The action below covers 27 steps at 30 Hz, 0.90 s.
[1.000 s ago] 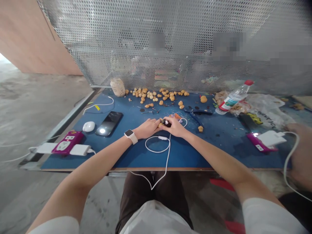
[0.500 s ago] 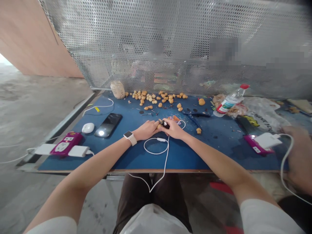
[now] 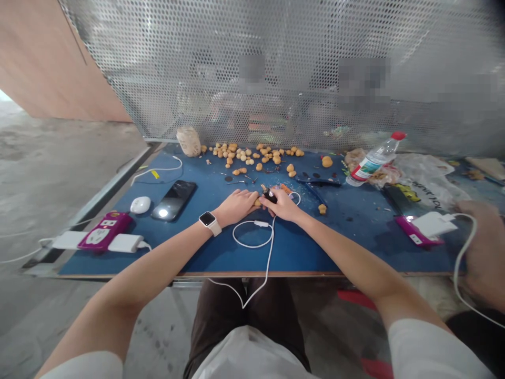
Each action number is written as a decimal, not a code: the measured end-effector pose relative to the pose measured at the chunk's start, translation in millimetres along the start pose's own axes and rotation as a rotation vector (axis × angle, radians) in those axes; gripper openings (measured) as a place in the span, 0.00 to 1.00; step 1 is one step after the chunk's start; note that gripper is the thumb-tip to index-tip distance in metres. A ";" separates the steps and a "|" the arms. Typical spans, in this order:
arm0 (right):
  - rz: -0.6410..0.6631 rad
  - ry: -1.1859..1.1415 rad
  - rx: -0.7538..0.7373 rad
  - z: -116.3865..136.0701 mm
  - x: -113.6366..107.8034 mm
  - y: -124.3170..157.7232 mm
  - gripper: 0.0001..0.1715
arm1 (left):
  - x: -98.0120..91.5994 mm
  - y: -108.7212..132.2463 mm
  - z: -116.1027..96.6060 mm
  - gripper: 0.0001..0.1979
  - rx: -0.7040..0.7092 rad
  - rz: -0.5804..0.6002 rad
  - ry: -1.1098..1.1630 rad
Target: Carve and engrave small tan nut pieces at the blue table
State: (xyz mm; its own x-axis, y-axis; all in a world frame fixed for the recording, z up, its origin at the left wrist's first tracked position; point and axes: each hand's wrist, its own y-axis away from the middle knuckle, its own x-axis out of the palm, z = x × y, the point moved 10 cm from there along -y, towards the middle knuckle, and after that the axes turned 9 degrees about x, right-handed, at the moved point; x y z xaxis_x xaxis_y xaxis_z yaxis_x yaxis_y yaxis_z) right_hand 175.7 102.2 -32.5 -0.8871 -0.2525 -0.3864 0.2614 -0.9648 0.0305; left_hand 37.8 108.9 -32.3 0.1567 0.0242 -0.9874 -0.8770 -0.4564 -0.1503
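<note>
Near the middle of the blue tabletop, my left hand [image 3: 239,205] is closed on a small tan rounded piece [image 3: 258,202], mostly hidden by the fingers. My right hand [image 3: 284,205] grips a short black rotary tool [image 3: 270,195] with a brass-coloured tip pointing up and left. The two hands are close together, and the tool is just right of the tan piece; whether they touch I cannot tell. A white cable [image 3: 271,242] with a small inline part loops below my hands. Pale dust and an orange scrap [image 3: 284,188] lie behind my right hand.
Several tan knobbly pieces [image 3: 276,153] lie along the back, beside a cloudy jar [image 3: 189,142]. Blue-handled pliers [image 3: 315,193] and a bottle [image 3: 373,163] are to the right. A phone [image 3: 174,200] and purple power strip [image 3: 100,234] are left. Another person's arm [image 3: 487,247] is far right.
My hands have drawn slightly apart, and the tool's brass-coloured tip now shows above the tan piece. The camera view has shifted a little.
</note>
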 end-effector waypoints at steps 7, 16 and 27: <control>0.005 0.000 0.006 2.9 1.5 5.2 0.34 | -8.9 2.0 3.3 0.13 -0.041 -0.078 0.033; -0.036 0.070 0.010 -5.5 -2.7 2.0 0.24 | -13.7 1.3 -12.6 0.14 0.059 -0.039 0.059; 0.252 0.244 -0.212 22.7 20.1 23.1 0.26 | -27.3 13.0 41.9 0.09 -0.302 -0.086 0.056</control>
State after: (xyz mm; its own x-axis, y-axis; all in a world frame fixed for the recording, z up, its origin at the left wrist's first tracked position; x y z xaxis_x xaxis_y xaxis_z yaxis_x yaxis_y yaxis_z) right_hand 155.2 73.1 -18.7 -0.6753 -0.4294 -0.5997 0.5544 -0.8318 -0.0288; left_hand 3.1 139.6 -9.4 0.2566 0.0285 -0.9661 -0.6866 -0.6982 -0.2029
